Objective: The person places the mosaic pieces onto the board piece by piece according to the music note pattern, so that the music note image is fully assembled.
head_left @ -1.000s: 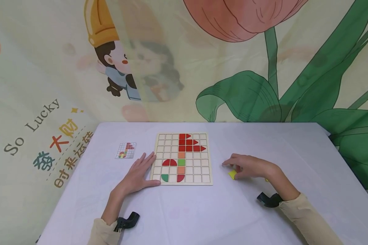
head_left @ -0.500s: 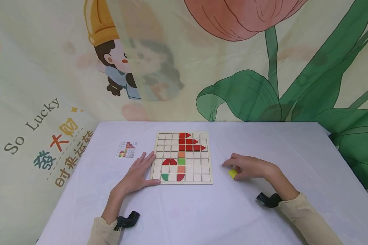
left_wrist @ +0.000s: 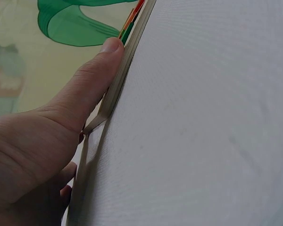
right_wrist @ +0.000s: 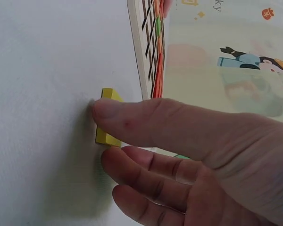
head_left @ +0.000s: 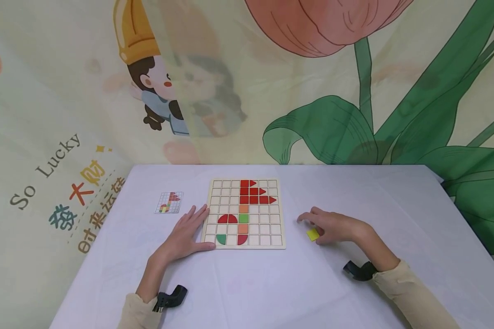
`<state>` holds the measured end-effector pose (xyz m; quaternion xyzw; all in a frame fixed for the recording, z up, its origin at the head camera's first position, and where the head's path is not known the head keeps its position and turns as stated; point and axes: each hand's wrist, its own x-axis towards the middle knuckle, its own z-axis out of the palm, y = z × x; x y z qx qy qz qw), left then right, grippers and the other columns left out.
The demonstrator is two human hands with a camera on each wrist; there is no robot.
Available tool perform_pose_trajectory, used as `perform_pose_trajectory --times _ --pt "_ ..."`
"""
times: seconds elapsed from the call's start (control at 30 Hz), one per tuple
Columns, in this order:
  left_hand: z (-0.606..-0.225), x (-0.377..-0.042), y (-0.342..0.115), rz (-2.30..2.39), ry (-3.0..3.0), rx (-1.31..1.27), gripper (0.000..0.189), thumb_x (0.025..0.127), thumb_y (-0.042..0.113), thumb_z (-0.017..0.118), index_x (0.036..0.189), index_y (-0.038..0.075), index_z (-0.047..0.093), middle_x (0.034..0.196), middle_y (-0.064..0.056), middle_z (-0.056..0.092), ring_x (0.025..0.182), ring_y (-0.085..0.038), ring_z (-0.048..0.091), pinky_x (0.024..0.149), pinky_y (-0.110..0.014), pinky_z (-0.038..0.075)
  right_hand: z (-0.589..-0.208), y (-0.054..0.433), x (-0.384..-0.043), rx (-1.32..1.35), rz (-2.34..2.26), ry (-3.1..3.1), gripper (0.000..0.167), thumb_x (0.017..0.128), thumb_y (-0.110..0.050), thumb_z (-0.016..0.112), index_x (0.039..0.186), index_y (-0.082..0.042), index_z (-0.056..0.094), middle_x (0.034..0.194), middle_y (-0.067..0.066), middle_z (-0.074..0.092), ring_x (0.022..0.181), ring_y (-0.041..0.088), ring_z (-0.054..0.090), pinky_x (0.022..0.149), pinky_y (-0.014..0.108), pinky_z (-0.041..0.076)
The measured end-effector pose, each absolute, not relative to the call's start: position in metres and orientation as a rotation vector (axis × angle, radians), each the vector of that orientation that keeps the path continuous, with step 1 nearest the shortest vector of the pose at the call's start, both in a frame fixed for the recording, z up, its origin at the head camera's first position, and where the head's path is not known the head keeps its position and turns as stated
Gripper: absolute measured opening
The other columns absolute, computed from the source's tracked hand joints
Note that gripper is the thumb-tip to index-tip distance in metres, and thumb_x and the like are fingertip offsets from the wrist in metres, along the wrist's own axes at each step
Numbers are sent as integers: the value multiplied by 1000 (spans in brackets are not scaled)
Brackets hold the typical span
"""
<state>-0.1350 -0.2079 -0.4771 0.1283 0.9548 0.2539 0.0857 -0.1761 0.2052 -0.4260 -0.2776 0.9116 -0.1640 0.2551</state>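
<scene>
A pale wooden grid board [head_left: 267, 228] lies on the white table with red, orange and green pieces in its squares. My left hand [head_left: 181, 237] rests at its left side, fingers spread along the edge. The left thumb [left_wrist: 85, 89] lies over the board's near left corner. Right of the board, my right hand [head_left: 333, 226] holds a yellow square block [head_left: 312, 235] close to the tabletop. In the right wrist view the thumb [right_wrist: 132, 120] presses against the yellow block's side; the index finger's contact is hidden behind it.
A small printed card [head_left: 169, 202] showing a coloured grid pattern lies left of the board. White cloth covers the table [head_left: 247, 288]. Behind its far edge hangs a backdrop [head_left: 230, 146] with cartoon figures and a large flower.
The yellow block has turned slightly in my right hand. A bit of yellow under the right wrist one second ago no longer shows. My left hand stays still.
</scene>
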Motion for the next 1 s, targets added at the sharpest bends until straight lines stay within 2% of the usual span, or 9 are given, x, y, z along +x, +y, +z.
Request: perform_pose_trajectory --times 0.13,0.27,0.37,0.63,0.83,1.0 --pt "-478 -135 -208 759 2841 377 102 74 56 76 154 15 28 163 -8 23 152 -37 9 120 -61 13 -427 205 -176 -793 -448 2486 46 79 -3 75 120 -15 57 87 -3 47 67 6 46 57 18 39" --pt "-479 -136 -208 753 2847 382 102 75 55 76 154 14 27 163 -8 22 151 -38 9 120 -61 13 -428 205 -178 -812 -437 2502 29 80 -4 75 102 -17 62 89 -4 48 73 8 48 61 17 43" --pt "-479 -136 -208 758 2848 379 101 75 55 76 154 14 27 163 -8 22 152 -37 8 120 -61 13 -428 205 -180 -811 -447 2505 24 80 -5 76 95 -18 63 90 -4 50 78 9 50 65 17 47" --pt "-477 -134 -206 773 2840 377 102 74 55 76 154 14 28 163 -8 22 152 -38 8 120 -62 13 -432 208 -184 -884 -518 2468 22 80 -6 74 94 -19 63 85 -6 52 76 8 51 65 18 46" --pt "-477 -135 -207 762 2849 382 101 74 56 75 154 14 28 163 -8 23 152 -37 9 120 -61 13 -429 200 -184 -1026 -649 2441 23 83 -8 70 103 -18 65 94 -10 60 81 6 55 71 20 51" --pt "-478 -136 -207 762 2846 388 102 74 55 76 154 15 28 163 -8 23 152 -37 9 120 -61 13 -420 172 -181 -1186 -643 2549 23 86 -15 70 109 -16 71 100 -9 64 86 5 58 76 21 54"
